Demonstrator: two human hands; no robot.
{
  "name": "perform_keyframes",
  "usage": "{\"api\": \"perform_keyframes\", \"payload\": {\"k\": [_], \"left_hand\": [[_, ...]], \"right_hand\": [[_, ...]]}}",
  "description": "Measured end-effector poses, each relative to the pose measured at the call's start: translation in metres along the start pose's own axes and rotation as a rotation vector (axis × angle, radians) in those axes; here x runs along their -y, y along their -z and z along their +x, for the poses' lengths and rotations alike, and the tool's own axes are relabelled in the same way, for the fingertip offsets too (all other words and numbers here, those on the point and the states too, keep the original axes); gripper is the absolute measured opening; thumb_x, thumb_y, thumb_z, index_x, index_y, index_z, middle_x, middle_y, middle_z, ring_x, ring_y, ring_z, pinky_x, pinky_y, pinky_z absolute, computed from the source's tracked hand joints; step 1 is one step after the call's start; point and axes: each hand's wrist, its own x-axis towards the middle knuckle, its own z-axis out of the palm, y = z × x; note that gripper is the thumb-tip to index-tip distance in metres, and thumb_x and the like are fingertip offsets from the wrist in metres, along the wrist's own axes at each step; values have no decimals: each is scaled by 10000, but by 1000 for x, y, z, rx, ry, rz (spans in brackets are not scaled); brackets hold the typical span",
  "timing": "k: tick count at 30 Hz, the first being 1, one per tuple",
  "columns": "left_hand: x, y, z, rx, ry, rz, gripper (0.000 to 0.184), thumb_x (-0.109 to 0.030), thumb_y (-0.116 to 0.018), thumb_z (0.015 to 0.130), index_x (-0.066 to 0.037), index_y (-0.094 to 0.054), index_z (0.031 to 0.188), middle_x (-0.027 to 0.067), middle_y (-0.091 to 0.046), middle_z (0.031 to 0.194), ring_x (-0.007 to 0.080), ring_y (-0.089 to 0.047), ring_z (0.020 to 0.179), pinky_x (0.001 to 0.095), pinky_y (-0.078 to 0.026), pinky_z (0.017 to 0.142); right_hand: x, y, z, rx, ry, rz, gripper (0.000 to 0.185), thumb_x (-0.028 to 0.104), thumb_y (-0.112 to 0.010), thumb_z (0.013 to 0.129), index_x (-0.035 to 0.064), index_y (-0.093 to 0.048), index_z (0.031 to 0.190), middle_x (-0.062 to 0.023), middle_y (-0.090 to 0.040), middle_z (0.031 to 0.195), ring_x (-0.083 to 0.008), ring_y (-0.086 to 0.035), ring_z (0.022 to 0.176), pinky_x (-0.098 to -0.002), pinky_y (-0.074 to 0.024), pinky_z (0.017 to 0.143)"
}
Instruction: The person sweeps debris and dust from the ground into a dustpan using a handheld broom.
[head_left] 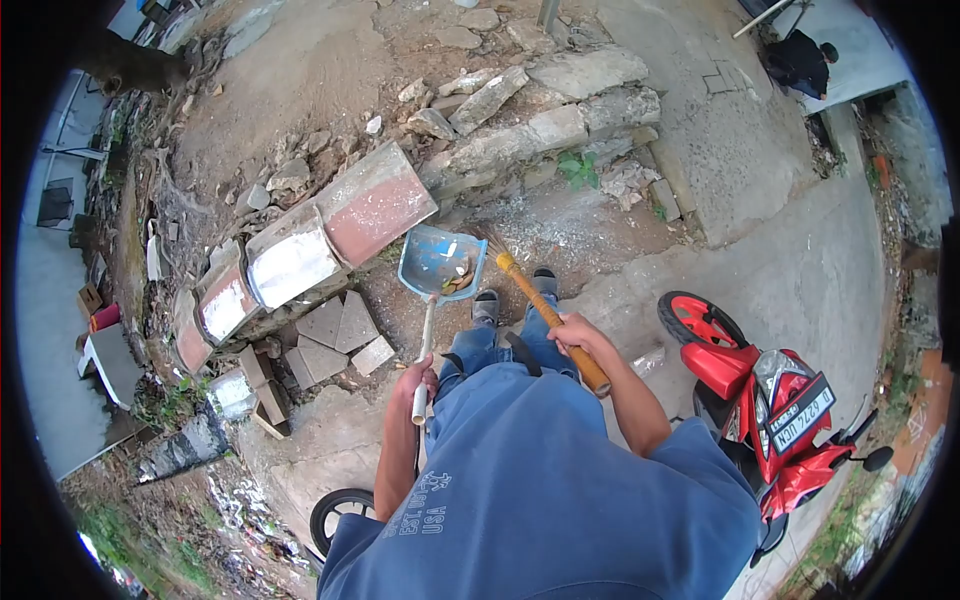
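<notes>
My left hand (416,383) is closed round the white handle of a blue dustpan (428,252). Dry leaves and small bits of debris lie in the pan, which is low over the ground in front of my feet. The yellow-brown handle of a broom (540,304) is in the grip of my right hand (580,336). The broom's bristles point away from me and are beside the dustpan's right edge.
Curved concrete pieces (292,268) and paving blocks (335,335) lie to the left. A broken stone ledge (545,135) runs ahead. On the right stands a red motorbike (770,400). Another person (797,65) is at the far upper right.
</notes>
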Motion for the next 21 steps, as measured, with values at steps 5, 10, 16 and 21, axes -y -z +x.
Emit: {"api": "perform_keyframes", "payload": {"k": [5,10,16,21], "left_hand": [[6,-1,-2,9,-65,11,255,-302,-512,857,-131,-367,737,-62,-340,465,45,-332,344,176,-309,288],[11,6,-2,7,-62,3,266,-305,-513,857,-133,-365,719,-64,-334,467,41,-326,346,172,-306,287],[12,12,2,25,-15,-12,333,-324,-514,855,-145,-350,627,-66,-326,464,40,-326,344,167,-310,289],[2,11,4,24,17,-30,376,-324,-518,851,-153,-338,568,-63,-329,452,49,-332,341,177,-325,294]], "right_hand": [[13,0,23,-94,0,27,163,3,-572,712,-13,-486,849,-79,-487,506,-162,-482,377,-307,-394,339],[-1,4,19,-55,46,94,137,14,-557,725,-25,-491,839,-86,-496,500,-168,-488,379,-314,-399,345],[-25,-1,19,-146,16,291,123,26,-551,733,-29,-486,821,-87,-494,503,-174,-486,375,-312,-392,344],[-24,13,9,-276,-2,350,113,25,-552,717,-18,-486,799,-89,-488,502,-178,-474,361,-309,-381,338]]}}
